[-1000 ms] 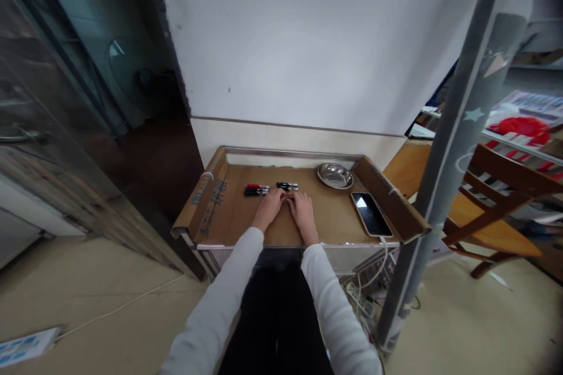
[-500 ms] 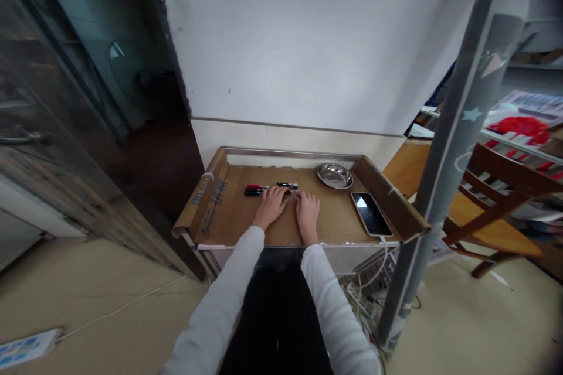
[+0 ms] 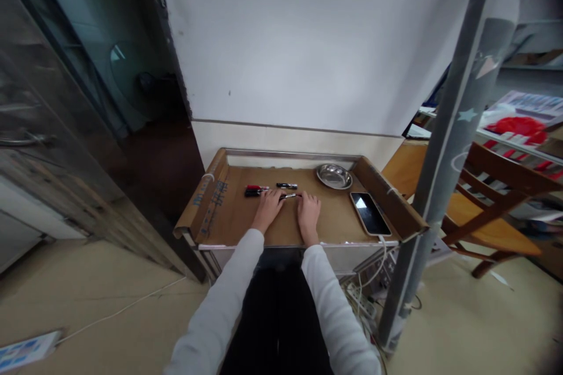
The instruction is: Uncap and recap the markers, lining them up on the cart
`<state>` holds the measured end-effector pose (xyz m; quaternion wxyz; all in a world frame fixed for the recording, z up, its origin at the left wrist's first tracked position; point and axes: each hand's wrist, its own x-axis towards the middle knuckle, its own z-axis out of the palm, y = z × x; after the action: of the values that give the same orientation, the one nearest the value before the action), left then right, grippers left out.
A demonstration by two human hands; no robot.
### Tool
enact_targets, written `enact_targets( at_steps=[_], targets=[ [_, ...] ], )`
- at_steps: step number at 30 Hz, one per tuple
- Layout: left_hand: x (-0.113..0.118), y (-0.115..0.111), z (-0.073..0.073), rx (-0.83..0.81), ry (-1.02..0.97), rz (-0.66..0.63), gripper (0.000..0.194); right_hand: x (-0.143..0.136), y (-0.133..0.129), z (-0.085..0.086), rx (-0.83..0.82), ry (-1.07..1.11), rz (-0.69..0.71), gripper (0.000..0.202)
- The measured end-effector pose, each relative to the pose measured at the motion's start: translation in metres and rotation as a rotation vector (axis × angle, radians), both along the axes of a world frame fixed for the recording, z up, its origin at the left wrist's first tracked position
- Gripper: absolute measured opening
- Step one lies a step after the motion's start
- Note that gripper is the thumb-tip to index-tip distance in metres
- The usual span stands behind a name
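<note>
A slim dark pen with a silvery section [image 3: 288, 195] lies crosswise between my two hands, low over the cardboard. My left hand [image 3: 269, 210] has its fingers closed round the pen's left end. At the other end, the fingertips of my right hand [image 3: 309, 211] pinch the pen. Just beyond my left fingers are a red marker [image 3: 257, 187] and a black marker [image 3: 253, 193], side by side. Another black marker with a pale band [image 3: 287, 186] lies behind the pen. My fingers hide both pen ends.
Brown cardboard [image 3: 246, 224] lines the small table, with raised flaps left and right. A round steel dish [image 3: 334, 176] stands at the back right. In front of it lies a phone [image 3: 370, 214] with a white cable. A grey post [image 3: 444, 146] and wooden chair [image 3: 492, 211] stand to the right.
My left hand has shifted slightly left and towards me, and more of the pen shows between my hands. The right hand has barely moved. The markers, dish and phone stay put.
</note>
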<state>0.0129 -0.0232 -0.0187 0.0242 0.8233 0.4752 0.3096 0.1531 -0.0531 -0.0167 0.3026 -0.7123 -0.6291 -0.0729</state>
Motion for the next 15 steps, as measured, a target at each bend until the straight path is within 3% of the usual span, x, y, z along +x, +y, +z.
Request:
enact_targets(
  at_steps=[7,10,15],
  targets=[
    [-0.006,-0.011,0.008,0.047,-0.033,0.065,0.026,-0.006,0.0,0.004,0.068,0.088,0.385,0.042],
    [-0.011,-0.018,0.008,0.054,-0.082,0.173,0.028,-0.008,0.0,0.005,0.078,0.048,0.32,0.045],
    [-0.019,-0.027,0.003,0.003,-0.129,0.413,0.026,-0.006,0.006,-0.001,0.002,-0.023,0.063,0.037]
  ],
)
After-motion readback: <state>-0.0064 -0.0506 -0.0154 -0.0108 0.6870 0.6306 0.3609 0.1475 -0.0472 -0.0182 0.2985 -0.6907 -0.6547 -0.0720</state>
